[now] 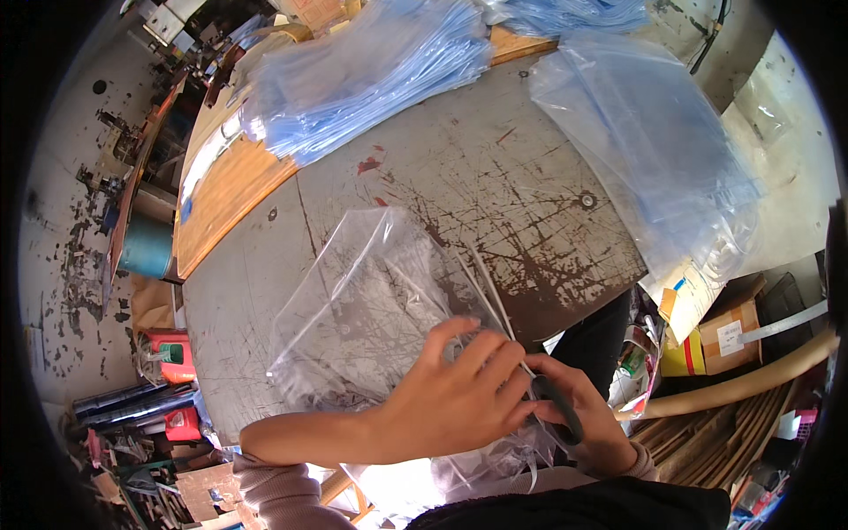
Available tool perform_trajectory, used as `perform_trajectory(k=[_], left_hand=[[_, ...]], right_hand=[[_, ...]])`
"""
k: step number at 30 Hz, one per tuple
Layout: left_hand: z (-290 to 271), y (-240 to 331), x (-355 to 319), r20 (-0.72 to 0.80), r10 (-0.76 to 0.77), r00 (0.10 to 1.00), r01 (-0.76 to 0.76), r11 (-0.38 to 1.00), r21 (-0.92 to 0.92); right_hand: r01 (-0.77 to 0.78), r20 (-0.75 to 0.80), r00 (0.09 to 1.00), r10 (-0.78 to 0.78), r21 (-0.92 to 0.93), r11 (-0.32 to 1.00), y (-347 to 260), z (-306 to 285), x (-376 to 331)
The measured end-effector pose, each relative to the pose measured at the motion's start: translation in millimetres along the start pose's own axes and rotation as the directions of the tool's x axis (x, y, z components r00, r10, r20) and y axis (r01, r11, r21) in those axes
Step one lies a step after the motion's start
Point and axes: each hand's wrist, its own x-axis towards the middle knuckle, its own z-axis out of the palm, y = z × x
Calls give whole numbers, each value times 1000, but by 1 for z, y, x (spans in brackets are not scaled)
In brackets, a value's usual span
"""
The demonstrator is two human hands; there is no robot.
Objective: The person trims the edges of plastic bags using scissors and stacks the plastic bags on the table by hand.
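Note:
A clear plastic bag (353,291) lies on the scratched grey table (442,159), its near part hanging over the front edge toward my lap. My left hand (464,380) reaches across from the left, its curled fingers closed on the bag's right side. Just right of it, my right hand (592,420) grips a pair of scissors (558,411) by the dark handles. The narrow metal blades point up and away along the bag's right edge. My left fingers partly cover the scissors where blades and handles meet.
A stack of bluish clear plastic bags (371,79) lies at the far left, partly over a wooden board (234,199). More bluish bags (645,141) drape over the right edge. Cardboard boxes (733,331) stand at right. A red container (172,353) is left of the table.

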Motion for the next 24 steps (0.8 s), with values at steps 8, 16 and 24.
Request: perform_trajectory(k=[8,16,24], left_hand=[[47,-20,-41,-286,99,953,-104,995,-1],[44,-20,-41,-251,43,967,-38,999,26],[45,-19,-41,-249,71,966,-50,995,90]], right_hand=[[-151,-20,988,152,45,988,5,-8,-15],[-210,-23,978,209,-114,971,2,-16,-16],[-234,27,966,255,-316,919,-12,-24,-16]])
